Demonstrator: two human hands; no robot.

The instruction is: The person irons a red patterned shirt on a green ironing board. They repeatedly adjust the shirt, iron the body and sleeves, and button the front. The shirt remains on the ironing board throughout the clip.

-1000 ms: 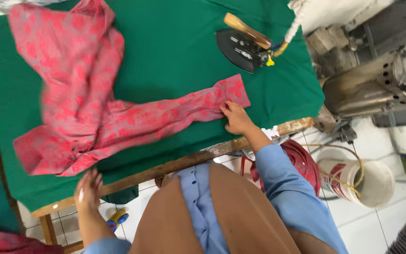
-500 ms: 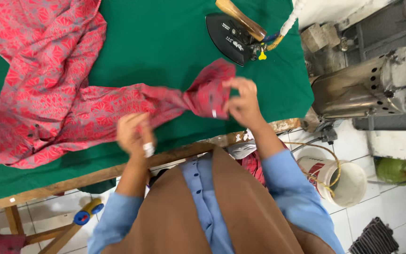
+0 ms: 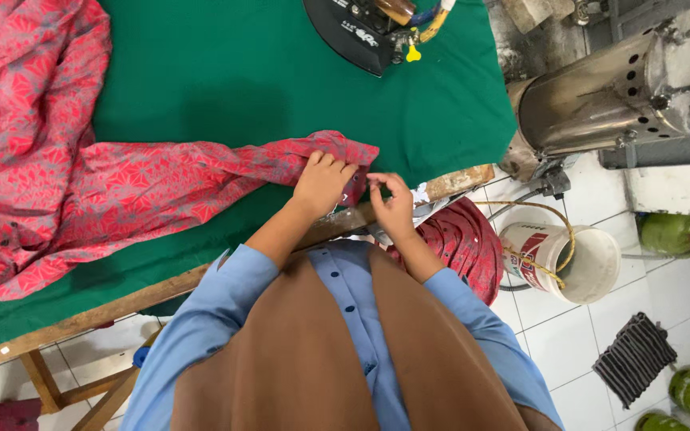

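Both our hands now meet at the desk's (image 3: 225,88) near edge, left hand (image 3: 323,182) and right hand (image 3: 391,206) pinching the sleeve end of the red patterned garment (image 3: 121,187), which we have drawn closer.

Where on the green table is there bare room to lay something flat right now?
Bare green cloth lies between the red patterned garment and the iron, and right of the sleeve tip toward the table's corner. It is crowded at the near edge, where the left hand and right hand work the sleeve.
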